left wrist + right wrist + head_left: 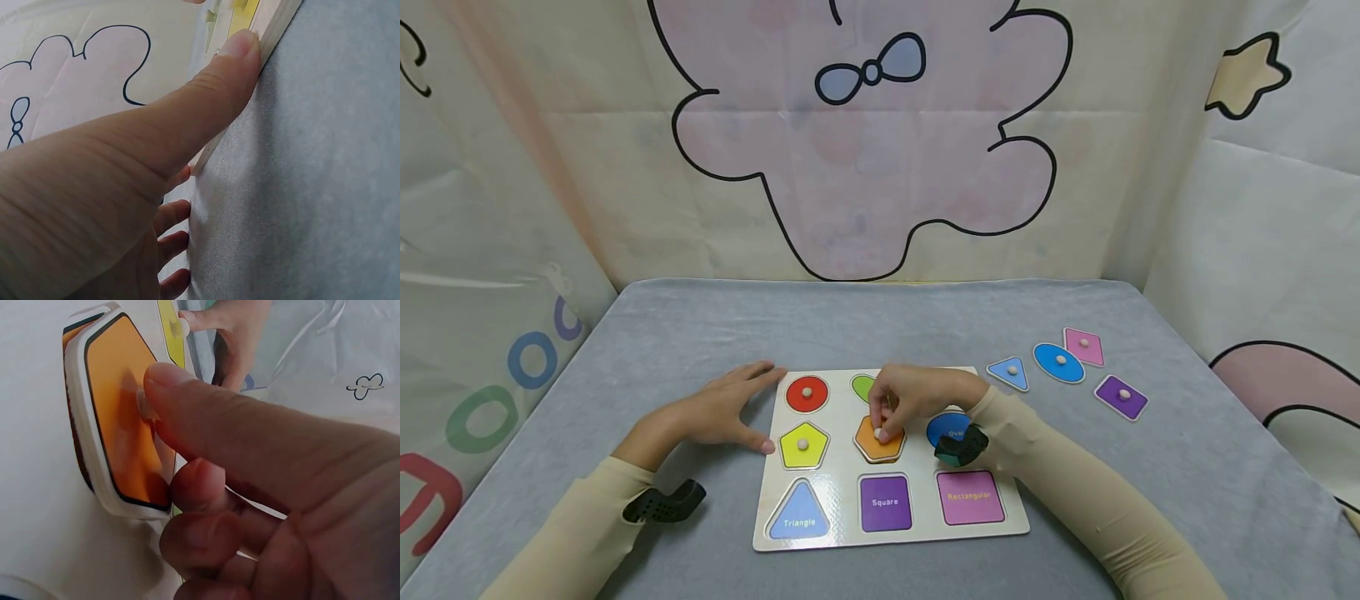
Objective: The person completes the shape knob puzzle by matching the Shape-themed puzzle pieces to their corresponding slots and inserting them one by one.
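Note:
My right hand (917, 396) pinches the small knob of an orange hexagon puzzle piece (119, 406) between thumb and finger. The hexagon lies tilted over its slot in the middle of the white shape puzzle board (842, 492), with one edge raised in the right wrist view. My left hand (726, 408) rests at the board's left edge, fingers spread, its thumb (240, 47) on the edge beside the yellow pentagon piece (803, 445). A red circle piece (797, 400) and a green piece (862, 386), partly hidden by my right hand, sit in the top row.
Printed slots for Triangle (800, 508), Square (885, 517) and Rectangular (970, 510) line the front row. Right of the board lie a blue triangle piece (1007, 377), a blue oval piece (1054, 367), a pink piece (1087, 350) and a purple piece (1120, 405) on the grey cloth.

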The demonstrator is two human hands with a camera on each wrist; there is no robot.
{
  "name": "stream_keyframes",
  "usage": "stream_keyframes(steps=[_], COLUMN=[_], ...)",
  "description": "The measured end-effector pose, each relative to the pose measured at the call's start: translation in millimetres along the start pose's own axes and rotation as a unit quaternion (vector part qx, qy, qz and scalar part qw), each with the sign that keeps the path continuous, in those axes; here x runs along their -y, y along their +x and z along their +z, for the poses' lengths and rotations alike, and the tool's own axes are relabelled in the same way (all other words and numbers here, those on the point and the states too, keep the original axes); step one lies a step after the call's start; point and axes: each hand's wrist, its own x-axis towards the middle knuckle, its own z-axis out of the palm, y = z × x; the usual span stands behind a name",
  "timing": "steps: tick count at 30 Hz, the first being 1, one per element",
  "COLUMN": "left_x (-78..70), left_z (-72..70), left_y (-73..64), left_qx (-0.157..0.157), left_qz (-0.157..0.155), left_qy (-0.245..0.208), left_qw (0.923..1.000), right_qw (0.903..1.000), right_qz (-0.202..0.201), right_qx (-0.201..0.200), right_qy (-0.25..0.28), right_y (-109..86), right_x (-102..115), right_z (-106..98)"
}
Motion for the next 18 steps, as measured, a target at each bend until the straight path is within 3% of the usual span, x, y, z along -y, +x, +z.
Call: stream_keyframes(steps=[18], left_x=[-1.5], left_z=[-0.4], left_y=[-0.4], left_qx=[0.001], left_qz=[0.0], left_qy=[-0.002], left_qw=[1.0], right_qw=[0.9997], right_qz=[-0.016], right_qx=[0.01], right_qy=[0.017], right_y=[0.6], right_x=[-0.8], right_z=[0.8])
